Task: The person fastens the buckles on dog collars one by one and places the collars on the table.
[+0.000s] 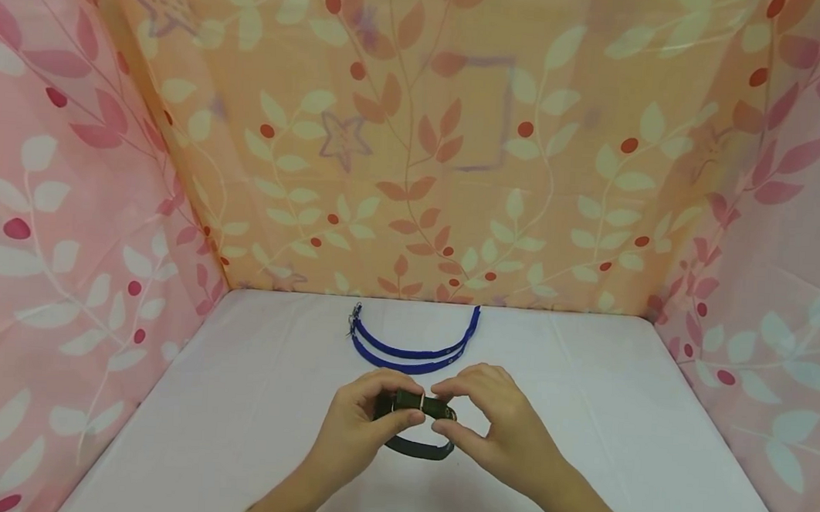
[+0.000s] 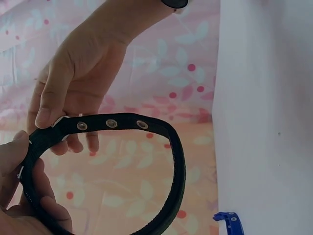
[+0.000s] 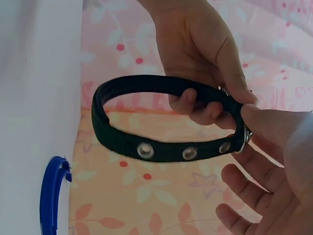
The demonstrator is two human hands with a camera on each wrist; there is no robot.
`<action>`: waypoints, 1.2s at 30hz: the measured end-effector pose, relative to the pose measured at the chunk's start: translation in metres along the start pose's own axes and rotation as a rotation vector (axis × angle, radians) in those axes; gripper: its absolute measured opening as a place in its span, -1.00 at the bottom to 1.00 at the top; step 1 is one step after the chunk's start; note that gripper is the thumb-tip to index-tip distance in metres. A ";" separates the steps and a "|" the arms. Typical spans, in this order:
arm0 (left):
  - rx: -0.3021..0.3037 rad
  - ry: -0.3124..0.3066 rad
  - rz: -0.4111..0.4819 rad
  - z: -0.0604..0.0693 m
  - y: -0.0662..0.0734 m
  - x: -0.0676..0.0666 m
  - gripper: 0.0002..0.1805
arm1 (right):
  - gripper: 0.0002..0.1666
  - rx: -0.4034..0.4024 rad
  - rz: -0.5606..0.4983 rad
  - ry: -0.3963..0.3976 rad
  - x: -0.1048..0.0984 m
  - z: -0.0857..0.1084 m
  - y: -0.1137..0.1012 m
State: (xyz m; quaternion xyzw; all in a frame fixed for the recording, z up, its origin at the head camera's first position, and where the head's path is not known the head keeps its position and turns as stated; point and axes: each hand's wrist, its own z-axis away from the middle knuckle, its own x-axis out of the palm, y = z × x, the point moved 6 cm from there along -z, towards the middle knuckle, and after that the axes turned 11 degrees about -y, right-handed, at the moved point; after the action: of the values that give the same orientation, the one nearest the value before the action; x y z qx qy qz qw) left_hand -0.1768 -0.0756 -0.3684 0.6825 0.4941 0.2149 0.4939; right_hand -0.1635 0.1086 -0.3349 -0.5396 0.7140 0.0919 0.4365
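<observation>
A dark green collar [image 1: 417,448], bent into a loop, is held up between both hands above the table. Metal-rimmed holes [image 2: 111,124] run along its strap, and a silvery ring or buckle [image 3: 245,139] sits where the strap ends meet. My left hand [image 1: 360,412] grips the loop beside that fitting, thumb on one side and fingers on the other. My right hand [image 1: 495,411] pinches the collar at the ring end between thumb and index finger; its other fingers spread loosely in the right wrist view. The fingers partly hide the fitting.
Two blue collars [image 1: 407,362] lie curved side by side farther back on the white table [image 1: 571,373], with small metal parts at their left end. Leaf-patterned cloth walls [image 1: 409,132] stand at the back and both sides.
</observation>
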 end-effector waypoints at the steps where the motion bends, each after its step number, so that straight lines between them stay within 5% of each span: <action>1: 0.005 0.003 -0.001 0.000 0.000 0.000 -0.73 | -0.60 0.025 -0.006 -0.006 0.001 0.001 0.001; 9: 0.096 0.064 -0.136 0.000 0.009 -0.006 -0.77 | -0.48 0.127 -0.075 0.032 0.001 0.002 0.004; 26: -0.004 0.212 0.010 0.003 0.010 -0.031 -0.73 | -0.72 0.267 -0.188 0.032 0.000 0.004 0.019; 33: -0.132 0.121 0.004 0.000 -0.002 -0.020 -0.63 | -0.74 0.345 -0.294 0.086 -0.002 0.007 0.022; 36: -0.123 0.039 -0.064 -0.002 -0.004 -0.012 -0.62 | -0.73 0.358 -0.320 0.112 -0.004 0.008 0.023</action>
State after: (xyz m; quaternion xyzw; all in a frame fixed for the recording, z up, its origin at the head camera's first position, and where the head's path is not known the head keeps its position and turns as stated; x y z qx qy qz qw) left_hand -0.1851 -0.0852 -0.3691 0.6304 0.5111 0.2422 0.5317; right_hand -0.1786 0.1249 -0.3444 -0.5642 0.6475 -0.1362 0.4939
